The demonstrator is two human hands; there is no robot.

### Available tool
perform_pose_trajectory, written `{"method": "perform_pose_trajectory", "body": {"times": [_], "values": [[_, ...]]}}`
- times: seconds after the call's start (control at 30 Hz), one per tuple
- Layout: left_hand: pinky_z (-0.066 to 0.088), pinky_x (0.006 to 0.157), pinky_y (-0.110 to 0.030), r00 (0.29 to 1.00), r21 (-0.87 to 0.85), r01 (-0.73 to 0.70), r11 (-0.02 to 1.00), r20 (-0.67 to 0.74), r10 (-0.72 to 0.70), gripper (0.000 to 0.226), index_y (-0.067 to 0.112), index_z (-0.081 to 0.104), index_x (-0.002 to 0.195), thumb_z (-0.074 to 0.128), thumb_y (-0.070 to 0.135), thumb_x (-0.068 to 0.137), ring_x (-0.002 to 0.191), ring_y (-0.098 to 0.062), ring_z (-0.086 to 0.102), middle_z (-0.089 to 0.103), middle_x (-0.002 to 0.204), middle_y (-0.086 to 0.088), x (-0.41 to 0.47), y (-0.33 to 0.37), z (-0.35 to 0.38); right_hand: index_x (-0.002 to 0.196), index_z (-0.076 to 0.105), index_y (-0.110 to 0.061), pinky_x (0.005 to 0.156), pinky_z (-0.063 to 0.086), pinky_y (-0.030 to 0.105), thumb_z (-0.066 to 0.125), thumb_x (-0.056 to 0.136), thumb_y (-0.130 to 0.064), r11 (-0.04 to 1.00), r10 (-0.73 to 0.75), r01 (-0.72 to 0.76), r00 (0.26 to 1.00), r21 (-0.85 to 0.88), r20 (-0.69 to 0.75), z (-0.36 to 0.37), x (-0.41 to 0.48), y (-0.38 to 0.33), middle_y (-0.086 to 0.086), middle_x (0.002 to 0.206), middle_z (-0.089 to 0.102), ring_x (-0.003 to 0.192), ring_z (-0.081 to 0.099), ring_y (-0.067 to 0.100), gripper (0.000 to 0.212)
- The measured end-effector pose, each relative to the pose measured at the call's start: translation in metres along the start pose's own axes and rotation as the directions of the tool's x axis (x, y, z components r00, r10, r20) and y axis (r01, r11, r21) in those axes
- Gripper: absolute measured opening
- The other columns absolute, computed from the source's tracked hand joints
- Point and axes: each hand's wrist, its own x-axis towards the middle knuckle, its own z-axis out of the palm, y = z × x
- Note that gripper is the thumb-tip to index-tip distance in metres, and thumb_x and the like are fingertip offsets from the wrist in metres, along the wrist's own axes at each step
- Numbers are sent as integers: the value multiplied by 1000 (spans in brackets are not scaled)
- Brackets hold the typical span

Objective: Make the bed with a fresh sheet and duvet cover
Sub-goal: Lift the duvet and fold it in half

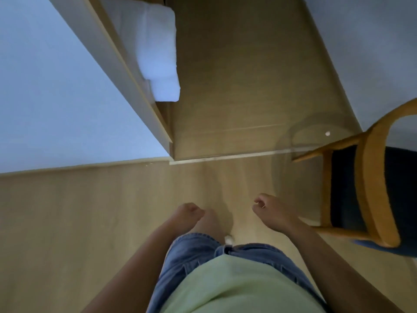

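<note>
My clothes: pale green shirt and denim shorts nearest, at the bottom of the view
My hands: left hand and right hand hang in front of me, apart from each other; fingers on both loosely curled, holding nothing, touching nothing
Floor: light wooden floor under me, running to the far wall
Right side: wooden chair with a dark blue seat, just beyond my right hand
Far left: folded white linen lies in a wood-edged recess, well apart from my hands; sheet or duvet cover, I cannot tell
</note>
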Motion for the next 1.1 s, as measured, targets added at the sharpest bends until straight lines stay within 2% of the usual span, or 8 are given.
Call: {"method": "perform_pose_trajectory", "body": {"times": [0.2,0.27,0.37,0.5,0.67,0.77,0.87,1.1], "values": [[44,61,-19,999,-35,52,998,-1,-52,25,2,63,104,49,21,97,66,-8,52,56,77,2,116,109,-93,123,55,-10,84,41,26,47,96,-27,999,-32,33,999,-40,40,-106,149,-60,8,123,59,107,55,20,33],[47,70,-23,997,-35,73,997,-15,-74,19,7,62,97,49,20,97,66,-8,52,56,75,1,152,143,-131,124,54,-11,81,39,26,46,96,-27,998,-28,30,999,-52,39,-150,196,-85,7,124,58,107,54,20,34],[39,50,-13,996,-75,90,993,-11,-91,16,4,55,86,48,13,96,63,-11,49,55,78,-5,190,204,-190,127,52,-11,83,38,24,45,97,-27,995,-41,43,999,-91,24,-217,259,-121,6,125,57,110,53,20,35],[34,38,-12,982,-318,159,935,-49,-184,19,5,54,76,52,7,94,52,-10,52,57,71,-8,237,269,-256,120,56,-8,86,40,28,45,98,-23,994,-49,52,998,-95,35,-282,328,-165,9,120,60,106,55,22,29],[36,34,-11,949,-630,129,765,-145,-280,3,3,52,92,51,3,95,34,0,49,52,70,-7,311,324,-320,82,53,-17,60,32,23,45,96,-19,945,-239,258,964,-199,114,-355,440,-232,-3,82,54,83,51,18,17],[49,62,-23,814,-841,-14,541,-324,-483,32,6,47,122,57,11,92,71,-15,63,64,90,-13,341,345,-357,78,46,-20,66,34,26,43,95,-19,854,-387,423,906,-302,172,-398,501,-298,-3,83,54,84,52,18,18],[40,101,-44,631,-873,18,487,-368,-683,78,16,18,149,63,33,88,125,-34,43,35,145,-19,363,355,-393,112,58,-12,83,43,25,44,97,-19,715,-529,613,789,-335,313,-413,540,-374,3,114,61,103,58,18,22],[28,109,-48,349,-940,-115,321,-340,-873,90,23,0,151,60,45,88,136,-42,27,16,152,-21,389,319,-450,126,51,-9,96,41,30,46,97,-24,330,-714,914,405,-237,571,-336,567,-522,4,127,55,118,50,18,34]]}}
